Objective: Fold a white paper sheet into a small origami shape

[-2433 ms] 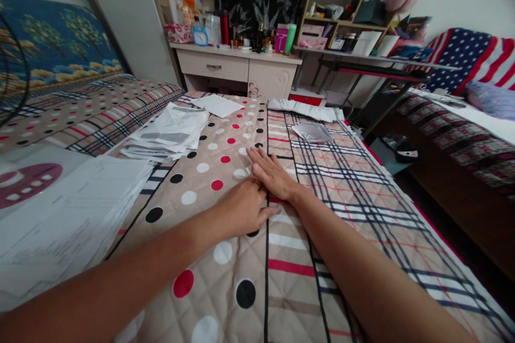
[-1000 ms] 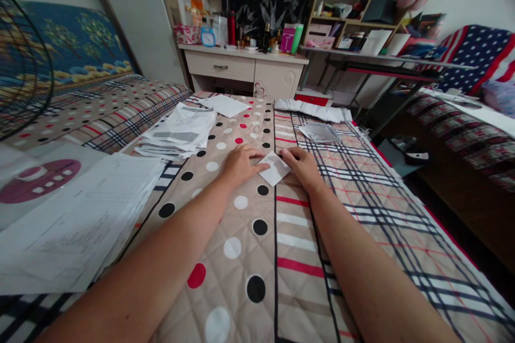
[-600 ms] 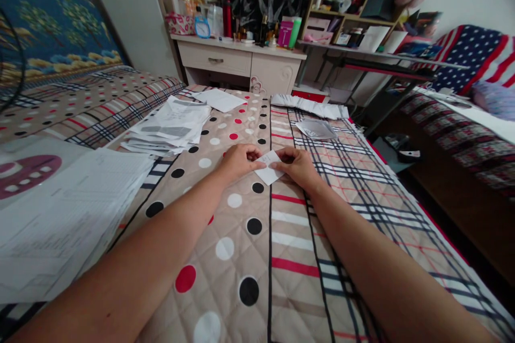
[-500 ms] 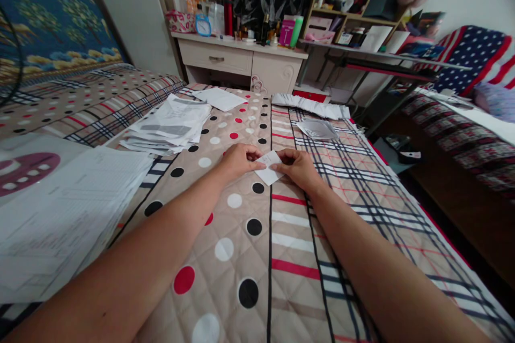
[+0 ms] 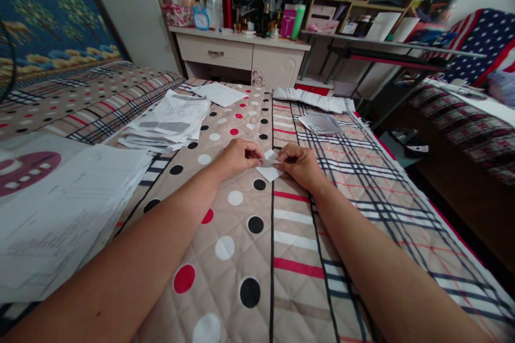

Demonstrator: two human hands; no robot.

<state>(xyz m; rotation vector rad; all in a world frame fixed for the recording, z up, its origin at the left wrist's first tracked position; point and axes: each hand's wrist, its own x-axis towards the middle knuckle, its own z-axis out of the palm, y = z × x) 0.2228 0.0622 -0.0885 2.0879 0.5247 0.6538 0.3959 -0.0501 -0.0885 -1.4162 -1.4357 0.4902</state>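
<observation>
Flap (image 5: pixel 270 161) lifted since earlier | left hand (image 5: pixel 240 156), right hand (image 5: pixel 301 166) pinch folded paper (image 5: pixel 269 174), inside bedspread (image 5: pixel 295 313) edges | fold seemingly part-done

My left hand (image 5: pixel 239 156) pinches the paper (image 5: pixel 269 173) at its 9 o'clock side, my right hand (image 5: pixel 301 167) at its 3 o'clock side, fingertips close together over the quilt (image 5: pixel 239 228). Out from the paper: documents (image 5: pixel 84 193) around 9 o'clock, stack (image 5: pixel 164 123) at 10, sheet (image 5: pixel 221 95) at 11, desk (image 5: pixel 237 56) at 12, strip (image 5: pixel 311 99) at 1, pouch (image 5: pixel 322 124) at 2. Paper's folds too blurry to call.
</observation>
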